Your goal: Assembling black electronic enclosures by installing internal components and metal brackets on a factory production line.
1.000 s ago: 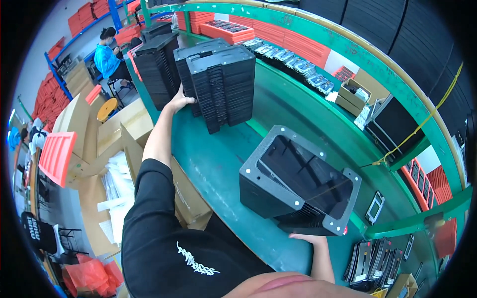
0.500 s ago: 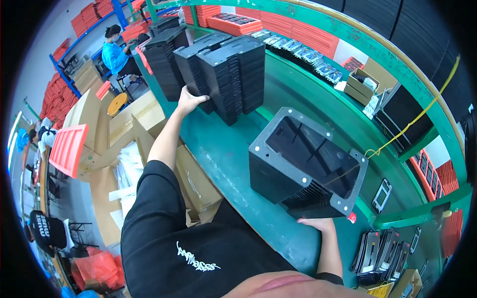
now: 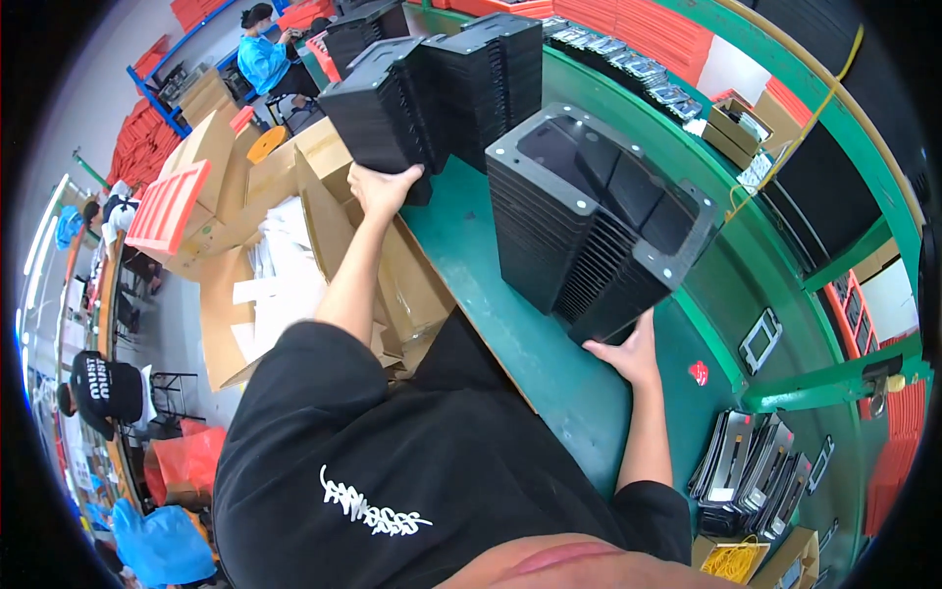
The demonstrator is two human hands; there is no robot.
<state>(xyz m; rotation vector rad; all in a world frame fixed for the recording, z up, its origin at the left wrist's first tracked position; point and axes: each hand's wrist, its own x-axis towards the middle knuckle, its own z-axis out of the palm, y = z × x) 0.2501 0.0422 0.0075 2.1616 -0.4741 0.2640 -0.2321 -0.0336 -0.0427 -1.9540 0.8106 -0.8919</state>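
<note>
At the far left of the green workbench [image 3: 461, 231], my left hand [image 3: 385, 188] grips the lower near side of a tall stack of black trays [image 3: 378, 118], thumb stretched across it. A second tray stack [image 3: 491, 83] stands just behind and to the right. Nearer the middle is a large, ribbed stack of black trays [image 3: 549, 226]; a glossy dark panel [image 3: 579, 147] lies in its top. My right hand [image 3: 633, 355] holds this stack by its bottom near corner, thumb in front and the other fingers partly hidden.
Left of the bench, cardboard boxes [image 3: 407, 285] stand open, one holding white packing pieces [image 3: 285, 265]. Thin framed parts [image 3: 741, 471] lean together at the right. A green rail [image 3: 834, 388] edges the bench. A seated co-worker in blue [image 3: 263, 64] is beyond.
The right-hand stack has moved farther away across the bench, toward the other stacks. The left-hand stack has turned and come out to the left. My view has shifted too.
</note>
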